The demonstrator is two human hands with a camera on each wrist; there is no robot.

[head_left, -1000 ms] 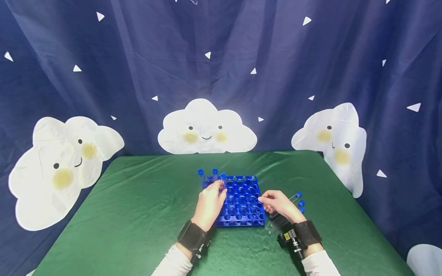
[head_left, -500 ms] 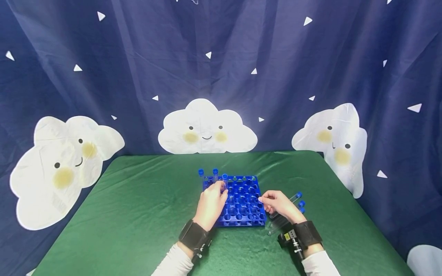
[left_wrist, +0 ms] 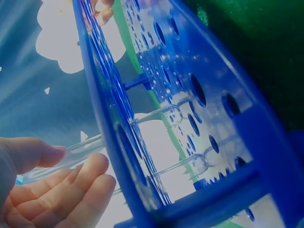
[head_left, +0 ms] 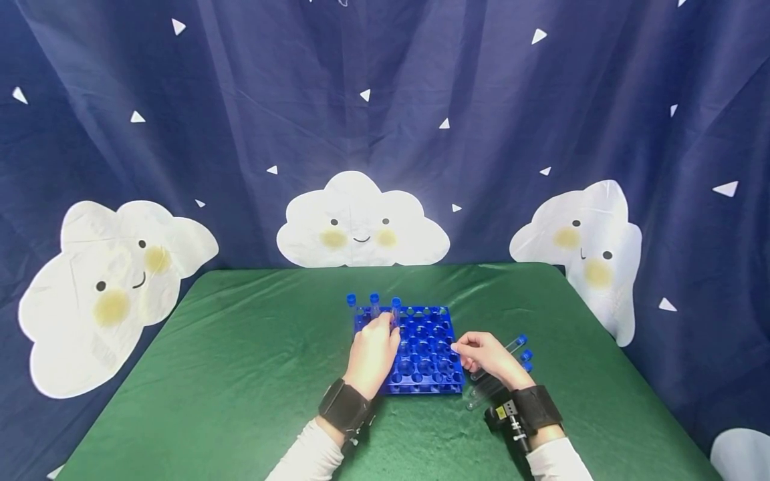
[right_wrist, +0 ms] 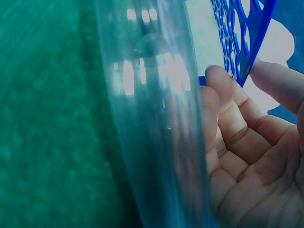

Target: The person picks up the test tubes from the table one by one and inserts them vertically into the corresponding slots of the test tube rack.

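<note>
A blue test tube rack (head_left: 424, 347) with rows of round holes stands on the green-covered table. My left hand (head_left: 374, 344) is over its left part, thumb and fingers round a clear test tube (left_wrist: 85, 148) whose blue cap (head_left: 396, 302) shows above the hand. In the left wrist view this tube runs into the rack's top plate. Two other capped tubes, one at the back left corner (head_left: 351, 299) and one beside it (head_left: 375, 298), stand upright in the back row. My right hand (head_left: 484, 352) pinches the rack's right edge between thumb and fingers.
Several clear test tubes (head_left: 479, 399) with blue caps (head_left: 527, 355) lie on the table right of the rack, partly under my right hand. One looms close in the right wrist view (right_wrist: 156, 128). A dark blue curtain (head_left: 397, 133) with clouds hangs behind the table.
My left hand has shifted slightly right and away from me, and the held tube's cap has moved right, the tube now standing straighter. My right hand has stayed at the rack's edge.
</note>
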